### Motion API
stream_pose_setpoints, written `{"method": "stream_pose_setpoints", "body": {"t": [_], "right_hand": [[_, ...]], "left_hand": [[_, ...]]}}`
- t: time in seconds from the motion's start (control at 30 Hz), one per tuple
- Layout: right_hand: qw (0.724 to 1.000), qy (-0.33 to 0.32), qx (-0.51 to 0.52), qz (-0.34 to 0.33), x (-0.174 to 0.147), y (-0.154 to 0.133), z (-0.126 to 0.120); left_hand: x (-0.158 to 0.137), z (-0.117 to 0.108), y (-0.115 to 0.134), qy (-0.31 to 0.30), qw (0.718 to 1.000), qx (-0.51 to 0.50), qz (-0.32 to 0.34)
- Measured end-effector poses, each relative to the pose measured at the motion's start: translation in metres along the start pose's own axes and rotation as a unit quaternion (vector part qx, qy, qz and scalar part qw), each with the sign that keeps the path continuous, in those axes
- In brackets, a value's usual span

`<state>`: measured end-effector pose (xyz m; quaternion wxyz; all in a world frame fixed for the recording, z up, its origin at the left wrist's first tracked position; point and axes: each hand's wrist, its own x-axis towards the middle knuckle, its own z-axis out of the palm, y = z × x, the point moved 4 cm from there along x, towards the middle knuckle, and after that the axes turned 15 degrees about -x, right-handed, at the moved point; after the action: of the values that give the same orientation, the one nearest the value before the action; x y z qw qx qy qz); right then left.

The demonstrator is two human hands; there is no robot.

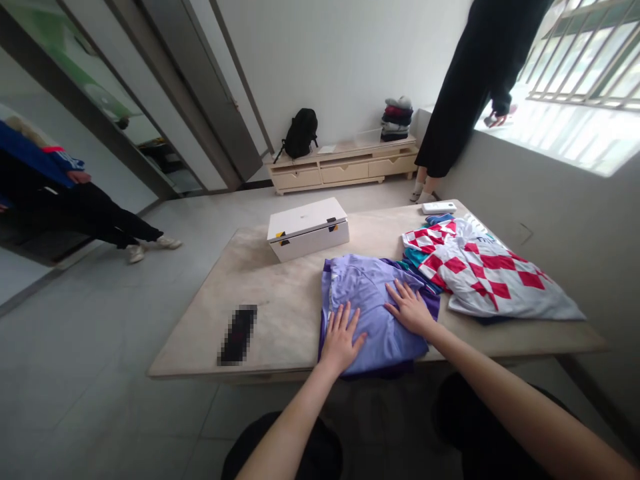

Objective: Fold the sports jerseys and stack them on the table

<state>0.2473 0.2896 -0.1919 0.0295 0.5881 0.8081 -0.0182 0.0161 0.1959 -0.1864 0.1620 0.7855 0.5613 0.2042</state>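
Observation:
A folded lavender garment (370,300) lies at the table's near edge, on top of darker purple cloth (431,303) that shows around its sides. Flat on its left part rests my left hand (342,339), fingers spread. My right hand (411,308) presses on the upper right part, fingers also apart. Neither hand grips anything. Just right of the lavender garment is a pile of shirts, with a red-and-white checkered shirt (487,273) on top and teal and blue cloth (416,259) poking out at its left.
A white box (309,229) stands at the table's back, a white remote-like object (439,208) to its right. A pixelated dark object (237,335) lies left on the table (200,333). Beyond stands a low cabinet (345,167) with a backpack (301,132) and folded clothes (397,120). Two people stand nearby.

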Motion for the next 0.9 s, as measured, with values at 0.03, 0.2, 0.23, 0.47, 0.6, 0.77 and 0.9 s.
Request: {"method": "stream_pose_setpoints", "body": {"t": [0.03, 0.2, 0.23, 0.47, 0.6, 0.77, 0.9], "right_hand": [[1.000, -0.004, 0.008, -0.002, -0.001, 0.001, 0.004], [0.998, 0.005, 0.050, 0.023, -0.001, 0.006, -0.007], [0.998, 0.016, 0.055, 0.033, -0.002, 0.013, -0.013], [0.951, 0.121, 0.129, 0.255, -0.026, 0.137, -0.045], [0.904, 0.148, 0.230, 0.328, -0.041, 0.176, -0.042], [0.796, 0.210, 0.414, 0.388, -0.063, 0.188, -0.040], [0.646, 0.308, 0.581, 0.388, -0.095, 0.191, -0.050]], "left_hand": [[-0.003, 0.003, -0.003, -0.001, 1.000, 0.010, -0.001], [-0.003, -0.006, 0.004, 0.003, 0.999, 0.042, 0.026], [-0.006, -0.007, 0.009, 0.007, 0.998, 0.049, 0.032], [-0.032, 0.012, 0.029, 0.002, 0.996, 0.071, 0.057], [-0.034, 0.017, 0.024, 0.017, 0.995, 0.079, 0.066], [-0.032, 0.022, 0.016, 0.025, 0.990, 0.108, 0.081], [-0.038, 0.024, 0.016, 0.033, 0.990, 0.115, 0.073]]}}
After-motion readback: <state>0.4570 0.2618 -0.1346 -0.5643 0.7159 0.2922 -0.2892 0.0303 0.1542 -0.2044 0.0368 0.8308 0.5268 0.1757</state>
